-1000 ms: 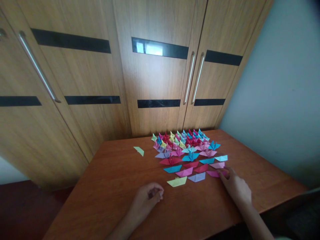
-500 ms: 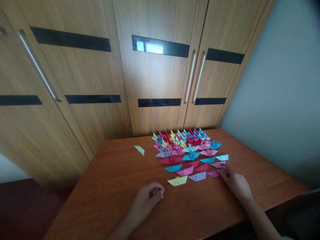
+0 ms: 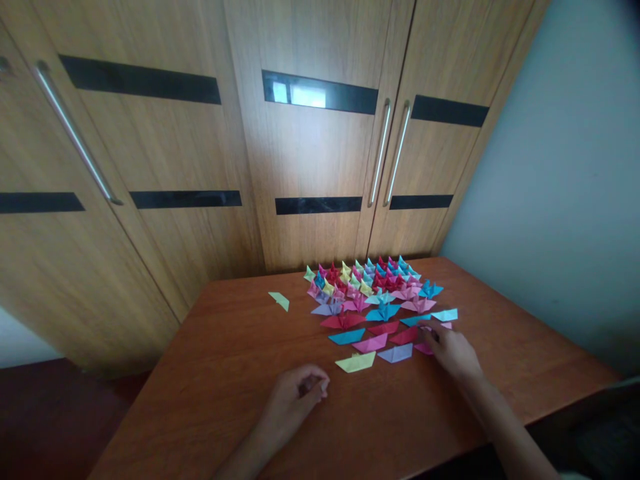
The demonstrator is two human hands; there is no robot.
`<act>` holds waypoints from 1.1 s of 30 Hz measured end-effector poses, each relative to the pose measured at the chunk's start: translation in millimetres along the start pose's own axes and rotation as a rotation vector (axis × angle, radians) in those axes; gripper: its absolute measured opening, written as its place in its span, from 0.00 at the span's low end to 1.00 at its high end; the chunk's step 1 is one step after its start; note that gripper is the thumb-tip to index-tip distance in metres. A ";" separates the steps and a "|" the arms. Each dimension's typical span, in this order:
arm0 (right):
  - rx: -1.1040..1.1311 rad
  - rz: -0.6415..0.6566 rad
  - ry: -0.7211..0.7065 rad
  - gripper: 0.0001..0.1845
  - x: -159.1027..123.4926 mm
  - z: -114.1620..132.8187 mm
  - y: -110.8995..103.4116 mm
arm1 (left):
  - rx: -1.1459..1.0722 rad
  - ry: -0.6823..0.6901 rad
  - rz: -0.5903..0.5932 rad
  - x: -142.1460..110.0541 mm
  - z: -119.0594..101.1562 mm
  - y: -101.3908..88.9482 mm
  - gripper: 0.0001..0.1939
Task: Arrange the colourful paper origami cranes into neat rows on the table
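Note:
My left hand (image 3: 295,400) rests on the table with its fingers curled and the thumb against them; nothing shows in it. To its right lie a yellow-green folded paper piece (image 3: 356,363) and a lavender one (image 3: 395,353). My right hand (image 3: 456,352) reaches over the right end of the flat folded pieces, its fingers bent together. They cover part of a light pink piece (image 3: 447,326) and a magenta piece (image 3: 424,349). Whether a piece is pinched between the fingertips is hidden. A red piece (image 3: 404,335) lies just left of these fingers.
Several opened paper cranes in many colours, such as a blue crane (image 3: 383,311), stand in rows at the back of the wooden table (image 3: 225,373). One pale green folded piece (image 3: 279,301) lies apart on the left. Wardrobe doors (image 3: 315,167) rise behind, a wall (image 3: 560,200) at right.
My right hand has moved left and slightly up, from the right ends of the pink pieces to over their left parts. My left hand and the paper rows look the same.

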State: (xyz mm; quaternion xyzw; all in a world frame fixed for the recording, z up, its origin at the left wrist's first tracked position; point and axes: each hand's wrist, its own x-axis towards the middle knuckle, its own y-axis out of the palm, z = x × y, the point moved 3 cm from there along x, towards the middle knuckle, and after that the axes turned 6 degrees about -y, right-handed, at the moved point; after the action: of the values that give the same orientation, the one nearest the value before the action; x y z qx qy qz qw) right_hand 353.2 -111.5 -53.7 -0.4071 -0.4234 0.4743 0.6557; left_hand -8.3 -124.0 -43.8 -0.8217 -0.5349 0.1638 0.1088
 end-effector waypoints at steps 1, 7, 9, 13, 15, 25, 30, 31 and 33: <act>-0.018 0.020 -0.003 0.20 2.0 3.8 -0.1 | 0.003 0.001 0.001 0.1 0.2 0.0 0.13; -0.059 0.059 -0.006 0.19 6.4 12.1 1.3 | -0.010 -0.003 -0.001 -0.1 -0.1 0.5 0.13; -0.067 0.067 -0.002 0.19 6.2 10.7 2.4 | -0.008 -0.003 0.000 -0.2 -0.9 0.4 0.13; -0.056 0.071 0.007 0.20 4.8 8.4 2.0 | -0.001 -0.013 0.005 0.0 -1.3 0.0 0.12; -0.036 0.053 0.003 0.20 3.4 9.4 -0.3 | 0.005 -0.004 0.009 0.1 -1.1 -0.1 0.12; 0.365 -0.131 -0.237 0.18 -36.2 93.1 6.4 | -0.080 0.013 -0.174 13.1 6.9 -23.4 0.13; 0.581 0.018 -0.429 0.17 -72.7 186.6 22.6 | 0.365 0.102 -0.422 40.2 14.0 -70.3 0.12; 0.604 0.048 -0.458 0.18 -78.9 201.7 25.3 | 0.504 0.114 -0.459 47.6 15.4 -78.7 0.13; 0.628 0.100 -0.506 0.18 -89.1 224.0 31.2 | 0.755 0.139 -0.509 63.0 17.3 -92.0 0.16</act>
State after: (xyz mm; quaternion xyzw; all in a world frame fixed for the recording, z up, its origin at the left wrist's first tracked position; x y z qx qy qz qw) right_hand 116.7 -161.3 -28.5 -0.0773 -0.3858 0.6971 0.5994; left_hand -69.0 -29.0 -36.9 -0.5759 -0.6140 0.2599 0.4730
